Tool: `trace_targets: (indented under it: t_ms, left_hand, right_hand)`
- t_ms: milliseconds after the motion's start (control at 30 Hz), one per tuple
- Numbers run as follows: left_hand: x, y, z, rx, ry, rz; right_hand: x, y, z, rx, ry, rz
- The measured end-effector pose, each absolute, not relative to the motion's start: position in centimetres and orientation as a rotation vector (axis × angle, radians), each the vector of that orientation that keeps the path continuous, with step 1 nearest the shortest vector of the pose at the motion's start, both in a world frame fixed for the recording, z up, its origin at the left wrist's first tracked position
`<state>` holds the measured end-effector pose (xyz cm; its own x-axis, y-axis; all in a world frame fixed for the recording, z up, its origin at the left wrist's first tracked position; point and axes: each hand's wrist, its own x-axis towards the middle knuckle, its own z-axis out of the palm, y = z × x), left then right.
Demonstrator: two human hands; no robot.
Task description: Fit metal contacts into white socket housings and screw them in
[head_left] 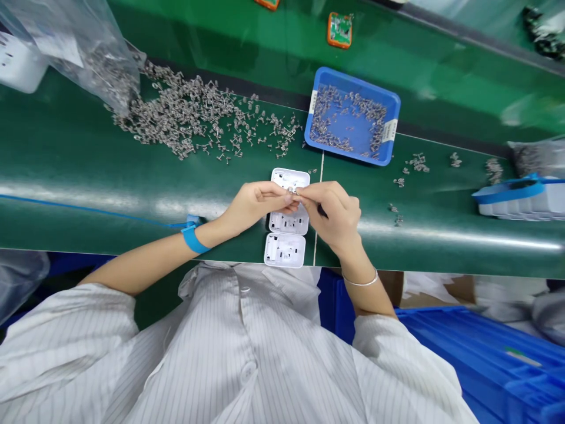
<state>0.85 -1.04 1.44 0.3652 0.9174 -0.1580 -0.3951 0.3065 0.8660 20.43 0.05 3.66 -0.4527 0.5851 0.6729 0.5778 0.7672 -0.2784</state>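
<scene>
My left hand (pixel 253 206) and my right hand (pixel 338 215) meet over a column of white plastic housings. Between the fingertips of both hands is a small metal spring (pixel 291 190), pinched by each; its exact shape is partly covered by the fingers. Below the hands lies one white housing (pixel 289 224), partly hidden by them. Nearer to me, another white housing (pixel 285 250) rests at the table's front edge, its inside facing up. The far housing (pixel 291 175) shows just beyond my fingers.
A large heap of small metal springs (pixel 185 112) spills from a clear bag (pixel 101 65) at the left. Beyond my hands stands a blue tray (pixel 353 154) holding more springs. Small spring clusters (pixel 417 163) lie at the right, near a blue-and-white container (pixel 521 197). A blue cord (pixel 88 206) runs to my wristband.
</scene>
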Motion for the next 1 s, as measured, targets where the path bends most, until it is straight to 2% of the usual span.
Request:
trace_targets:
  t_ms: [200,333,533,733,867,1000]
  left_hand:
    - [0.5,-1.2,1.4,0.992,0.814,0.965]
    - [0.3,-1.3,2.0,1.031,0.82,0.948]
    - [-0.7,-0.1,2.9,1.263,1.043,1.089]
    - [-3.8,2.9,0.3,1.993,1.528,0.928]
    - [-4.2,3.4,-1.4,2.117,1.618,0.882]
    - [-3.4,2.7,-0.5,2.075,1.568,0.892]
  right_hand:
    - [20.2,0.0,3.4,-0.871,-2.178,0.03]
    - [20.3,-0.1,3.7,-0.889,-2.074,0.202]
    - [20.9,-0.5,4.3,-1.171,-1.913,0.318]
    - [20.6,-0.4,3.6,-1.427,-2.017,0.48]
    - [19.5,1.2,3.4,-1.428,-2.041,0.596]
    - [18.5,3.2,3.4,-1.434,-2.107,0.656]
